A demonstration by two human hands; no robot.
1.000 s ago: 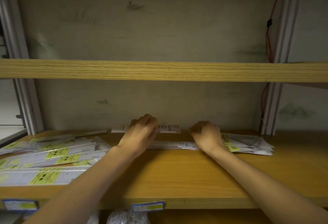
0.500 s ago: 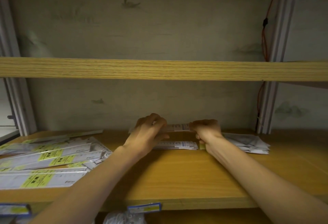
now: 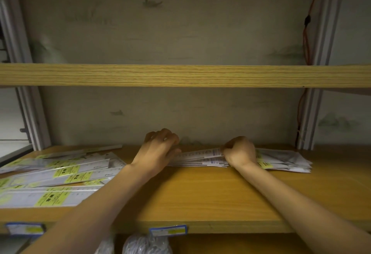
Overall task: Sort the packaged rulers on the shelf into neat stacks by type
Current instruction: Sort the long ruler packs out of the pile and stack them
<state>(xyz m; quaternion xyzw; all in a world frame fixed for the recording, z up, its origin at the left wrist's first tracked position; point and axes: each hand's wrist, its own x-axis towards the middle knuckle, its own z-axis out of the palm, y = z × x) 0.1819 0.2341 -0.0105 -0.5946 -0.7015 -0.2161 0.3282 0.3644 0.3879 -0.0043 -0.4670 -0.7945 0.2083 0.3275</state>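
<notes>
**Short rulers lowered back onto the middle pile**

Lowered since half a second ago: the packet held up between both hands is down again on the short ruler pile [image 3: 200, 158] at the back middle of the shelf [image 3: 200, 199].

- Left hand [image 3: 158, 151]: fingers curled over the pile's left end, thumb at the near edge, gripping or squaring it.
- Right hand [image 3: 240, 151]: closed like a fist on the pile's right end, pinching the packets.
- Folded packets [image 3: 285, 160], just right of the right hand, lie in a fairly tidy heap.
- Long rulers with yellow labels [image 3: 54, 181], at the left, are fanned and crossed, not squared.

Progress, as a judgement: perhaps a third done. The three kinds look separated. The middle pile is being evened now; its edges splay at the front. The long rulers need full straightening, and the right heap a light tidy.
</notes>
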